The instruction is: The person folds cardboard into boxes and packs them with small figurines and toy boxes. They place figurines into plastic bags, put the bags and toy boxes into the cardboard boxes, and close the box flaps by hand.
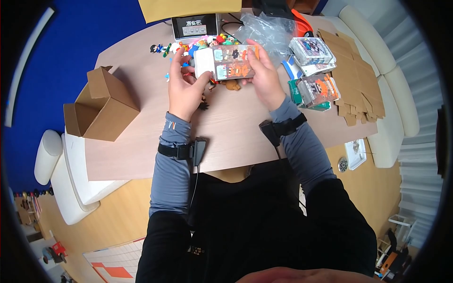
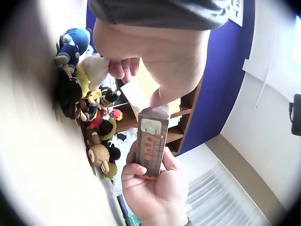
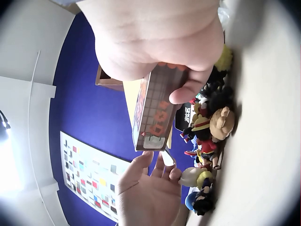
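Note:
A small printed box (image 1: pixel 236 59) with cartoon figures on its side is held up over the table between both hands. My right hand (image 1: pixel 266 80) grips its right end, thumb on the near face and fingers round the far side. At the other end a white flap (image 1: pixel 204 61) stands out. My left hand (image 1: pixel 185 92) pinches there, its thumb at the flap's edge, as the left wrist view shows. Orange lettering (image 2: pixel 151 147) runs along the box's narrow side. Below and behind it lie several small toy figures (image 1: pixel 160 48), among them a brown bear-like one (image 2: pixel 99 155).
An open cardboard box (image 1: pixel 113 111) stands at the table's left. Clear plastic wrap (image 1: pixel 266 33) lies at the back, beside a black display box (image 1: pixel 194 29). On the right are stacked printed boxes (image 1: pixel 311 52), another figure box (image 1: pixel 318 89) and flattened cardboard (image 1: pixel 361 80).

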Tool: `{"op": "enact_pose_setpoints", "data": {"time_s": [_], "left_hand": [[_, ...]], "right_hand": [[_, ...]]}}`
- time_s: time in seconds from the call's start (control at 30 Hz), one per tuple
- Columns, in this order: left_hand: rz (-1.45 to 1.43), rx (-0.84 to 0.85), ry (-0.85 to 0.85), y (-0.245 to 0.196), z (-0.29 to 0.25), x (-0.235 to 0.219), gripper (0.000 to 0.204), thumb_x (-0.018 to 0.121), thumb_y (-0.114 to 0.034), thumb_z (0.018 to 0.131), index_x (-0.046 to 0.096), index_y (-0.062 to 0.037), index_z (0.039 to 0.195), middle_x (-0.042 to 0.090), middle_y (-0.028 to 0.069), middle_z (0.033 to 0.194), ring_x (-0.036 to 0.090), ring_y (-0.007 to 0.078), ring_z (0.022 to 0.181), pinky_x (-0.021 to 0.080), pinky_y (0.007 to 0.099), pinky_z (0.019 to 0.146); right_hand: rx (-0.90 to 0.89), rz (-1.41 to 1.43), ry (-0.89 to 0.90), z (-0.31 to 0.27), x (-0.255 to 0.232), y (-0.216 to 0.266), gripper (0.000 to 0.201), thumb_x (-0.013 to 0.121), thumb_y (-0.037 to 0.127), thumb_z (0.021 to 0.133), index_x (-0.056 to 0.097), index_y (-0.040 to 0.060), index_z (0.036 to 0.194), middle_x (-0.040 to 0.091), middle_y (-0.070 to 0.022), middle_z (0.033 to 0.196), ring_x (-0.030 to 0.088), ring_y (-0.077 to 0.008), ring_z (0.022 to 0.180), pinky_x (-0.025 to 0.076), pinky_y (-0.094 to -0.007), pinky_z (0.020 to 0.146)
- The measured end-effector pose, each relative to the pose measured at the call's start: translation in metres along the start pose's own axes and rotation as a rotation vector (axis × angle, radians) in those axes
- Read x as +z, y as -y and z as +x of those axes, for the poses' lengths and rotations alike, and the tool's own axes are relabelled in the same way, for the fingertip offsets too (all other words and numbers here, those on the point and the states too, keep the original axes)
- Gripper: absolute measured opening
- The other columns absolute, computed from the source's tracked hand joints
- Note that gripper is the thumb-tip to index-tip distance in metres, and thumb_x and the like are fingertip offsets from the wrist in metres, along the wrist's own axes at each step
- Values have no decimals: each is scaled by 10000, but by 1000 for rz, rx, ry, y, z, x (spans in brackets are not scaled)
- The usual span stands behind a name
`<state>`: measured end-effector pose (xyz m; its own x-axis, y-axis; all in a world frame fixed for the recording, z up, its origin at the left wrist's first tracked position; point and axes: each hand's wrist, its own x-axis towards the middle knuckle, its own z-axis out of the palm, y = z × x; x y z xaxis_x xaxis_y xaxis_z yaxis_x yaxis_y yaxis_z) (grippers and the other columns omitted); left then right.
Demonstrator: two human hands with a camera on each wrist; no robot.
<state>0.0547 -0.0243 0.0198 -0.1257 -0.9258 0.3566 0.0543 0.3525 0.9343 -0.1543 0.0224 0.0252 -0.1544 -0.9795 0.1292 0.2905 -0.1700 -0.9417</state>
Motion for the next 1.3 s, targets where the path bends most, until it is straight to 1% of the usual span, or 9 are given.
{"op": "enact_pose_setpoints", "data": {"time_s": [0.2,0.37,0.47,0.67,0.9,1.0,1.1,1.2,1.3], "left_hand": [[87,38,52,2,0,0,803,819,-29,802,421,-18,1499,546,105,1311,510,52,847,489,200,687],[-228,-73,46,-5,-2,2,566,768,-70,906,512,5,1406,640,56,1152,524,21,805,479,184,661],[-143,-78,130,-7,-4,2,399,725,-62,944,594,22,1311,663,35,1082,519,8,758,465,170,636],[-96,-71,62,-5,-4,3,340,716,-59,947,640,3,1273,660,1,1032,513,5,751,451,161,639],[-20,-18,142,4,-3,-2,359,725,-87,939,659,-22,1286,643,11,1076,531,42,805,470,203,709],[33,119,227,5,-3,-1,356,743,-112,927,675,-22,1264,611,37,1192,560,66,856,476,216,721],[148,230,301,2,-6,4,486,763,-108,909,596,-17,1355,564,80,1318,591,92,907,489,207,713],[-141,44,321,-16,-12,18,787,725,-38,923,253,-36,1553,531,165,1382,646,139,1031,536,204,695],[-249,-81,339,-28,-15,19,748,688,-20,946,247,-38,1551,540,169,1364,652,154,1065,546,220,699]], "right_hand": [[-10,11,14,-2,5,0,462,479,304,1099,384,104,1504,620,-39,1185,621,-65,852,493,-230,562],[-33,-26,-14,1,2,-5,452,479,310,1100,390,101,1491,617,-40,1167,617,-64,846,489,-220,560],[-23,-25,-21,0,5,-2,450,479,312,1100,389,101,1487,615,-41,1154,614,-65,845,488,-218,563],[-28,-28,-34,0,5,-3,450,478,310,1100,384,108,1492,612,-40,1153,609,-70,847,488,-222,569],[-25,-3,-22,0,4,-2,456,471,314,1103,373,115,1501,608,-37,1177,603,-68,848,483,-226,583],[-22,22,-5,0,2,-3,462,453,333,1107,363,121,1508,611,-40,1190,608,-74,863,489,-233,601],[-19,33,-9,-1,4,-1,474,432,352,1111,351,118,1515,612,-45,1210,614,-83,884,497,-245,624],[-18,28,41,-3,6,0,457,380,311,1127,321,128,1541,616,-49,1247,627,-105,970,482,-261,686],[-38,58,60,-3,7,-1,497,420,354,1114,321,101,1530,606,-50,1245,621,-99,945,504,-259,661]]}}
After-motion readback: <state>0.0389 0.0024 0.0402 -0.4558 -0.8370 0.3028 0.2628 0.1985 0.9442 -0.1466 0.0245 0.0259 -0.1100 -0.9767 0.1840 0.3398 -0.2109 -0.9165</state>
